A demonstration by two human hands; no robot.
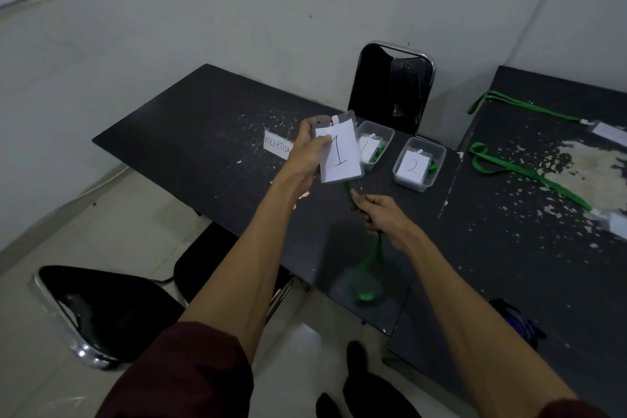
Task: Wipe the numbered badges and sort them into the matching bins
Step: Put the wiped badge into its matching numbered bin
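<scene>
**Badge "1" held up over the table, lanyard in the other hand**

The left hand [307, 154] is pinching the badge [341, 154] by its left edge, with the thumb on the front of the white card and the fingers tucked behind. The card has a big handwritten "1" on it and sits in a clear sleeve, held in the air above the black table [203, 119].

There's a greyish scrap [319, 120] peeking out behind the top of the badge. It might be a wipe cloth, but honestly I can't tell from this angle.

The right hand [383, 214] is lower and closer to the camera, with its fingers curled round the green lanyard [364, 295]. The lanyard runs down from the badge and hangs as a blurry loop below the fist.

Just past the badge, two clear bins sit side by side on the table. The bin marked 1 [391, 134] is partly hidden by the card and has green strap inside. The bin marked 2 [409, 185] is to its right.

A "RECEPTION" sign [276, 146] lies left of the hand. On the second table [509, 265] to the right, two more green lanyards [529, 173] lie stretched out with badges on their ends. A black chair [393, 88] stands behind the bins.
</scene>
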